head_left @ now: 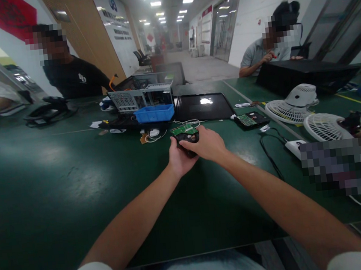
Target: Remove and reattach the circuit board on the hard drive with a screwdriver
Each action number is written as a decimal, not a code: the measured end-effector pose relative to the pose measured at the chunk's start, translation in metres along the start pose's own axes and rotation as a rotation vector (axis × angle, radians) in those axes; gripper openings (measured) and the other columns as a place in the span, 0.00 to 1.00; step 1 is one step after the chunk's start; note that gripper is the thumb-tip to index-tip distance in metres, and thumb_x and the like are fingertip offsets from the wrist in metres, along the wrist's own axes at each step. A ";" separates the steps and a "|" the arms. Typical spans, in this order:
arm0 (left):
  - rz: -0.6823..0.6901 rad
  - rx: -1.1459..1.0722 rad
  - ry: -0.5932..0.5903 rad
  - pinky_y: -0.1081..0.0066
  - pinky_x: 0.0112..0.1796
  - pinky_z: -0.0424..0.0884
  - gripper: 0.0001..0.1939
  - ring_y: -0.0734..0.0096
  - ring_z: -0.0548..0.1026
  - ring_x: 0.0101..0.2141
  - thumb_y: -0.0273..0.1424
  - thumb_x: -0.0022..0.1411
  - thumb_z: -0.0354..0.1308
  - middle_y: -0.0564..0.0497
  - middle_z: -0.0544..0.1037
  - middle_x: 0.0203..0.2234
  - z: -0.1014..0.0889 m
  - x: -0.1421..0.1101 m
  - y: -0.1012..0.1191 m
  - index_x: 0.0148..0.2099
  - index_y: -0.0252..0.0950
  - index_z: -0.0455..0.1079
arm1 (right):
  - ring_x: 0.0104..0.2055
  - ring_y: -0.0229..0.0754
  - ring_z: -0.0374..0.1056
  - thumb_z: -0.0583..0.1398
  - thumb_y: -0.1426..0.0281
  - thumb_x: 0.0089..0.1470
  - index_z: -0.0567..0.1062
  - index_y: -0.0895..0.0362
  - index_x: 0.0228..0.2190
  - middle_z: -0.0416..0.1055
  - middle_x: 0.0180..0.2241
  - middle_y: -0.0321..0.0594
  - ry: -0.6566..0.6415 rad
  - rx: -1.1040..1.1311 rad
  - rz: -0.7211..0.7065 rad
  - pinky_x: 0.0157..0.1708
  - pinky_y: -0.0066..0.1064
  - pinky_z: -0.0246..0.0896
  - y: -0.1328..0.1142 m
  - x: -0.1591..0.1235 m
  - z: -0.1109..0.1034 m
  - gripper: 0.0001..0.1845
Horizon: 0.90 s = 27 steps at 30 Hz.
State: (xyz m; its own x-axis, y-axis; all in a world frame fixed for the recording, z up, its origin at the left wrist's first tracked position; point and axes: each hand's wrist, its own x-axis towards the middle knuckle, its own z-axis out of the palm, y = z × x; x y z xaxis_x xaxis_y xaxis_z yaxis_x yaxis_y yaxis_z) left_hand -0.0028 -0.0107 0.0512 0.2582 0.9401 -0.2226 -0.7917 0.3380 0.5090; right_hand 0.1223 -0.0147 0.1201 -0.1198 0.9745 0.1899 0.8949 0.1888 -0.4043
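Both of my hands are closed around a hard drive [185,135] with a green circuit board on its face, held above the green table [90,230]. My left hand [180,160] cups it from below and the left side. My right hand [210,144] grips its right side, with the thumb lying across the dark casing. Its underside is mostly hidden by my palms. To the right, a second hard drive [251,120] lies on the table with its circuit board facing up.
Beyond my hands stand a blue bin [154,113], an opened computer case [131,100] and a flat black panel [206,106]. White fans [284,111], a power strip [294,148] and cables lie to the right. Co-workers sit across the table, one by a black case [303,75].
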 end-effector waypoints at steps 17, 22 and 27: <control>0.174 0.229 0.104 0.36 0.49 0.75 0.36 0.36 0.75 0.56 0.55 0.73 0.43 0.31 0.75 0.57 -0.115 -0.082 0.172 0.68 0.32 0.62 | 0.25 0.33 0.68 0.63 0.74 0.55 0.74 0.58 0.36 0.76 0.29 0.40 -0.098 1.518 0.429 0.13 0.19 0.47 0.078 0.023 0.048 0.05; 0.248 0.478 0.392 0.41 0.47 0.77 0.36 0.43 0.77 0.53 0.56 0.72 0.40 0.36 0.81 0.51 -0.149 -0.118 0.231 0.62 0.34 0.68 | 0.23 0.32 0.65 0.64 0.73 0.55 0.74 0.57 0.37 0.74 0.28 0.39 -0.115 1.649 0.441 0.12 0.17 0.46 0.101 0.015 0.050 0.06; 0.204 0.610 0.605 0.45 0.44 0.78 0.29 0.48 0.80 0.48 0.53 0.73 0.42 0.41 0.84 0.44 -0.165 -0.145 0.272 0.55 0.38 0.73 | 0.21 0.30 0.63 0.65 0.73 0.53 0.74 0.58 0.35 0.73 0.28 0.37 -0.113 1.742 0.467 0.11 0.16 0.47 0.110 0.016 0.050 0.06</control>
State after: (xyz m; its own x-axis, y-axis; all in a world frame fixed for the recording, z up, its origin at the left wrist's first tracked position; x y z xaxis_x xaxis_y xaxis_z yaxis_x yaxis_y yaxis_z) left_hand -0.3466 -0.0627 0.0849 -0.3299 0.8582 -0.3934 -0.3124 0.2940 0.9033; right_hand 0.1970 0.0278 0.0343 -0.1090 0.9676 -0.2279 -0.5608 -0.2492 -0.7896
